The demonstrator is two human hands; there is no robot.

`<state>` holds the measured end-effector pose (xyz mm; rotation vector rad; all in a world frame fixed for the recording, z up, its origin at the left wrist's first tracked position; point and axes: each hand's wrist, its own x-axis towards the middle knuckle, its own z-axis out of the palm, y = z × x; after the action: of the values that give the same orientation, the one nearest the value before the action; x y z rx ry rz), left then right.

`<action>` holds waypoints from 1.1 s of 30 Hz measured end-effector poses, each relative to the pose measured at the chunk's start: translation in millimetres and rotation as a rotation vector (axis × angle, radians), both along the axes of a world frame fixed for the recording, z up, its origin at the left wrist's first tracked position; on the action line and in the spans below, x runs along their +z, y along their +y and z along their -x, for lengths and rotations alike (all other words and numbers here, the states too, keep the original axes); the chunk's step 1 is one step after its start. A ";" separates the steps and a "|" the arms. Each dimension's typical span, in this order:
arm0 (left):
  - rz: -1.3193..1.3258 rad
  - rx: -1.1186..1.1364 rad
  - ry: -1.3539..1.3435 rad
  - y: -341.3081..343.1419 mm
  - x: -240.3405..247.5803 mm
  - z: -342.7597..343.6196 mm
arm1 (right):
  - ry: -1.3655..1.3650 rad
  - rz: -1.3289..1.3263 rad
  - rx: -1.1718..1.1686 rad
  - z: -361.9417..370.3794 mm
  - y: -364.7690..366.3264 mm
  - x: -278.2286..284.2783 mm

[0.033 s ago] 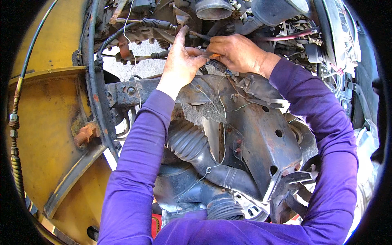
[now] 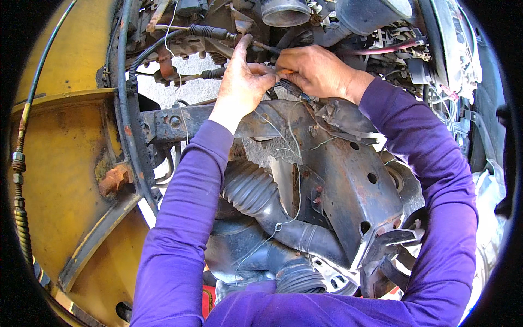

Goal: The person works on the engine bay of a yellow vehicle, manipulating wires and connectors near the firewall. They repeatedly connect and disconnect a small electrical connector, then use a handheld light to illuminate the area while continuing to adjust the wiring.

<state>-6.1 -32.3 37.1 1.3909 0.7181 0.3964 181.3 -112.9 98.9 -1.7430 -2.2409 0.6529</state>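
Nearest were the person's purple sleeves (image 2: 182,218), and between them a ribbed black hose (image 2: 250,188) curved away, crossed by a thin pale wire (image 2: 298,180). Beyond it spread a metal frame (image 2: 354,185), its dark surface scuffed, rust-flecked and pierced by round holes. Past the frame's upper edge, the right hand (image 2: 318,71) pinched a small orange piece (image 2: 287,71), which sat between the two hands; the left hand (image 2: 239,90) met it there (whether that one gripped anything, I could not tell). Along the left stood worn yellow panels (image 2: 60,163), stained with grime. Farther off were a wide black pipe mouth (image 2: 284,15) and, through gaps, bright, pale ground (image 2: 160,92).
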 end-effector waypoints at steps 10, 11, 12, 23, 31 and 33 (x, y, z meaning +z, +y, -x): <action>-0.293 -0.084 0.081 -1.3 14.0 -6.8 | -0.077 0.298 -0.217 -1.8 11.7 17.1; -0.345 -0.123 0.041 -0.7 3.7 -6.6 | -0.091 0.336 -0.175 -3.8 5.5 21.6; -0.397 -0.159 0.004 0.7 -2.9 -2.8 | -0.103 0.374 -0.127 -2.9 0.3 26.2; -0.205 -0.475 0.091 7.9 8.7 -11.1 | 0.003 0.636 -0.384 -14.6 -38.9 51.2; -0.083 -0.460 -0.034 15.4 -9.8 -7.6 | 0.040 0.657 -0.378 -14.7 -32.6 49.7; -0.132 -0.477 0.072 16.6 -1.9 -9.2 | 0.096 0.653 -0.363 -12.8 -33.0 45.4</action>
<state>3.1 -15.7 35.2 1.6522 0.4018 0.0170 194.1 -145.9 144.3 -2.2551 -1.6704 1.4474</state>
